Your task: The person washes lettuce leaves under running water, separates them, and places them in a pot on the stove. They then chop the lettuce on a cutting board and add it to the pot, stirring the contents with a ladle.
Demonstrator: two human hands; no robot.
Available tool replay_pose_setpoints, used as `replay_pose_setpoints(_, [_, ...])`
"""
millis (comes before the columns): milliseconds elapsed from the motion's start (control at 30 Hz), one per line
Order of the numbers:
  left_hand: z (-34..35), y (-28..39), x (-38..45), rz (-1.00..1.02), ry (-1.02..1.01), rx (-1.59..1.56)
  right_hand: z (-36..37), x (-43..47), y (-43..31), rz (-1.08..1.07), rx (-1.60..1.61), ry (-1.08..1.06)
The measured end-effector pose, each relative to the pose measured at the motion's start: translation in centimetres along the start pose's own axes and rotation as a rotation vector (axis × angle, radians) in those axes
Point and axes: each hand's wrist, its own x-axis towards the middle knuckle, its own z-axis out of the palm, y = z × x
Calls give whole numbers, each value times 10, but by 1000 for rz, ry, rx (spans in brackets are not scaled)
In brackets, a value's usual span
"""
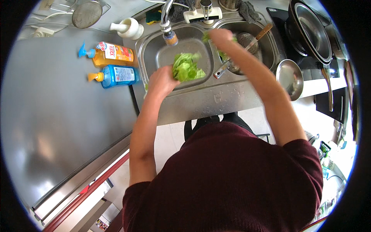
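My left hand (163, 81) holds a bunch of green leafy vegetable (187, 68) over the front of the left sink basin (191, 43). Blurred by motion, my right hand (221, 37) is above the divider between the basins, with green leaf pieces (222, 55) showing beside and below it; its fingers are hidden, so its grip cannot be made out. In the right sink basin (265, 32) lie a perforated metal strainer (246, 40) and a wooden-handled utensil (263, 31). The faucet (166, 17) hangs over the left basin.
Orange (118, 56) and blue pump bottles (121, 76) lie left of the sink, below a white mortar (133, 29). To the right are a metal bowl (289, 78) and stacked pans (314, 32) on the black cooktop (278, 17). The steel counter edge (203, 104) runs before me.
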Motion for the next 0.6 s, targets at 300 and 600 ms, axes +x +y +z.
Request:
replay_pose_setpoints(300, [22, -43, 16, 8, -117, -760, -40, -38, 23, -229, 552, 78])
replay_pose_setpoints(600, [10, -17, 38, 22, -240, -1181, -34, -79, -28, -717, 604, 208])
